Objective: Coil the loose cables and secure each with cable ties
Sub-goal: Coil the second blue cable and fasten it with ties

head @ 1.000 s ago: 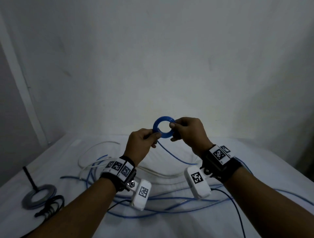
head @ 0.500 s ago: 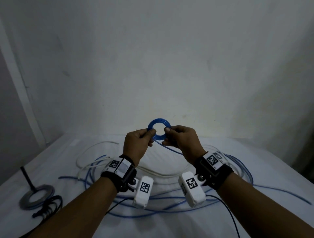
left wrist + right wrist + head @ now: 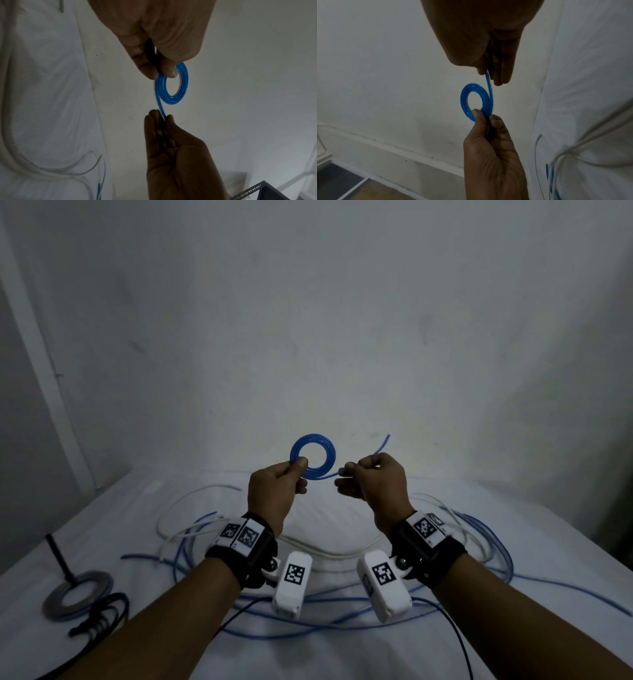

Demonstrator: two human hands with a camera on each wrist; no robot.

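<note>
Now mid-coil: your left hand [image 3: 277,487] pinches blue coil [image 3: 312,457] at rim, held up over bed [image 3: 342,645]. Right hand [image 3: 373,481] pinches tail [image 3: 329,475] just beside it. Next, likely: wrap tail round, keep tension, then fetch tie; none identifiable.

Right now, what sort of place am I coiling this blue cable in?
Probably a bedroom or plain spare room, not a workshop: the loose cables lie on a white sheet with a pillow-like hump, against a bare white wall.
</note>
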